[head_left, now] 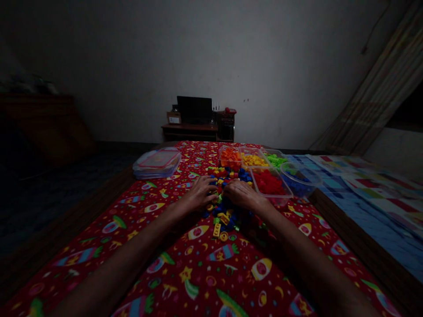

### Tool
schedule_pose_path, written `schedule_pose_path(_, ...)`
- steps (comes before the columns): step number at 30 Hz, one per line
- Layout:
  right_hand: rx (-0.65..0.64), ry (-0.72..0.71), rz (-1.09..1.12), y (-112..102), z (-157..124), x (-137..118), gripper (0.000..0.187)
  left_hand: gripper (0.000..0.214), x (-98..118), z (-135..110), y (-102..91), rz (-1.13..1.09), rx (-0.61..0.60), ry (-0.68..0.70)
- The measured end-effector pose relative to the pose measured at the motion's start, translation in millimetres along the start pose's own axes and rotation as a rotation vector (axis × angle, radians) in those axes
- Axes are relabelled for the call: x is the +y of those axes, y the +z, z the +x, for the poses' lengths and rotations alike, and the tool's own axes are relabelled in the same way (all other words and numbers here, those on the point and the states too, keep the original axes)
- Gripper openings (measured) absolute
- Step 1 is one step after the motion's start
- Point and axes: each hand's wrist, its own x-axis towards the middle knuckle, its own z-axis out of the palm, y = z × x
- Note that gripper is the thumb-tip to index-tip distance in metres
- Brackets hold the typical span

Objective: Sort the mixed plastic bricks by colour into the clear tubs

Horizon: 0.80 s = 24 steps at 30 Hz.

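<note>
Okay, your left hand [197, 194] and right hand [243, 195] rest curled, fingers [211, 187] on the loose plastic bricks [225, 215] just below them; can't tell if they're gripping any. Bricks: light, stiff, slippery. Pinch side walls.

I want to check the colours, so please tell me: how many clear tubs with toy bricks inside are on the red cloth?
5: the orange tub, the yellow tub and the green tub stand in the back row, the red tub in front, the blue tub at its right.

Left hand [197, 195] and right hand [242, 195] nearly meet (fingers [209, 187] curled).
</note>
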Motion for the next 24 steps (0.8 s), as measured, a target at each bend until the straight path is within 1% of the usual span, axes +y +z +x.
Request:
schedule_pose_path(4, 0.010, -0.031, 0.044, -3.5, -4.7, -0.4, 0.023, 0.018, -6.1, -1.2, 6.7, -0.017, 0.017, 0.045)
schedule_pose_path(6, 0.025, -0.045, 0.046, -2.8, -4.4, 1.3, 0.022, 0.021, -10.8, -0.6, 5.0, -0.026, -0.016, 0.068)
schedule_pose_path(10, 0.072, -0.066, 0.045, -0.1, -0.6, 4.5, 0.019, 0.025, -17.4, 0.5, -4.9, -0.032, -0.133, 0.084)
schedule_pose_path(13, 0.061, -0.053, 0.074, -1.5, 0.6, 4.4, 0.017, 0.023, -16.0, -0.8, -13.8, -0.038, -0.143, 0.066)
schedule_pose_path(17, 0.025, -0.013, 0.085, -5.8, -0.8, 3.0, 0.018, 0.015, -9.5, -3.8, -24.1, -0.008, -0.139, 0.042)
schedule_pose_path(19, 0.032, 0.000, 0.108, -7.7, -1.6, 2.5, 0.016, 0.017, -7.7, -4.1, -28.2, -0.010, -0.121, 0.038)
schedule_pose_path(21, 0.055, 0.016, 0.173, -9.4, -2.1, 2.2, 0.014, 0.020, -6.4, -3.1, -32.0, -0.033, -0.068, 0.012)
schedule_pose_path(24, 0.143, 0.026, 0.350, -11.0, -0.9, 1.9, 0.016, 0.025, -0.4, 0.2, -37.1, -0.076, 0.025, -0.118)
